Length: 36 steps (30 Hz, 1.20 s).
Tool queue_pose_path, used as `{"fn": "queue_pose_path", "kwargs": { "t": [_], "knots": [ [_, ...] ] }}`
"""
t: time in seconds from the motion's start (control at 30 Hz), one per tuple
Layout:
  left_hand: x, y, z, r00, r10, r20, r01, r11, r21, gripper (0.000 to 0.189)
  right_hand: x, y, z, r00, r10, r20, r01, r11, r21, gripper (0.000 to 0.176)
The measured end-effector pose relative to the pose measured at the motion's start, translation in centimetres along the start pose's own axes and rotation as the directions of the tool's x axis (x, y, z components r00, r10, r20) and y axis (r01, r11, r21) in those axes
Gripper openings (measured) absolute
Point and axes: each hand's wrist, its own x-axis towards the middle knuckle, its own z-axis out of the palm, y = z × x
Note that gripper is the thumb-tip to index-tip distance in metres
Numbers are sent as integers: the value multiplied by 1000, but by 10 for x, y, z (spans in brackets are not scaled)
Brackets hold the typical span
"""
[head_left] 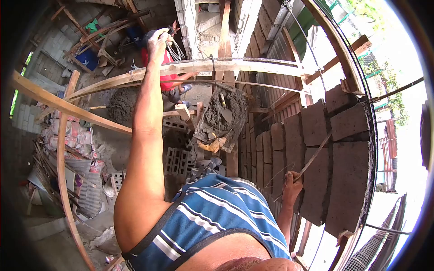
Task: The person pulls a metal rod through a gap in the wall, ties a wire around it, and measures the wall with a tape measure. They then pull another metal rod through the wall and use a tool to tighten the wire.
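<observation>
My left arm is stretched far out in front, and my left hand (pixel 157 43) is closed above a person in a red shirt (pixel 166 72). Beside it hang loops of thin grey cord or wire (pixel 176 50); whether my fingers grip them is hard to make out. My right hand (pixel 291 181) is shut around a thin rod (pixel 315 156), which slants across the face of the block wall (pixel 314 180). Fine wire curves (pixel 276 177) show just left of that hand.
Timber strips (pixel 190 67) cross in front of me. Below, a mortar board (pixel 235 135) carries wet mortar, a trowel (pixel 226 115) and a yellowish glove (pixel 214 144). Hollow blocks (pixel 177 160) lie near my feet. Sacks (pixel 72 135) are piled at left; a dark cable (pixel 373 158) runs at right.
</observation>
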Motion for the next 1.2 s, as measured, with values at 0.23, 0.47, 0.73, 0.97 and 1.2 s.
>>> {"fn": "queue_pose_path", "kwargs": {
  "t": [0.23,0.47,0.73,0.97,1.2],
  "knots": [
    [-57,-8,-24,988,-143,-54,139,988,-66,28,-4,19,-6,1000,19,-5,-19,999,-41,17],
    [-118,-63,-48,916,-395,65,401,908,-124,19,-17,11,-9,996,87,-34,-89,995,-44,13],
    [-203,64,75,747,-398,532,514,854,-82,19,-2,-29,15,980,-162,119,179,973,-147,22],
    [-334,128,217,341,-225,913,755,644,-123,24,31,-115,61,910,-154,385,137,988,70,19],
    [-352,134,239,440,-299,847,778,598,-193,13,27,-110,67,894,-185,409,40,941,337,21]
  ]
}}
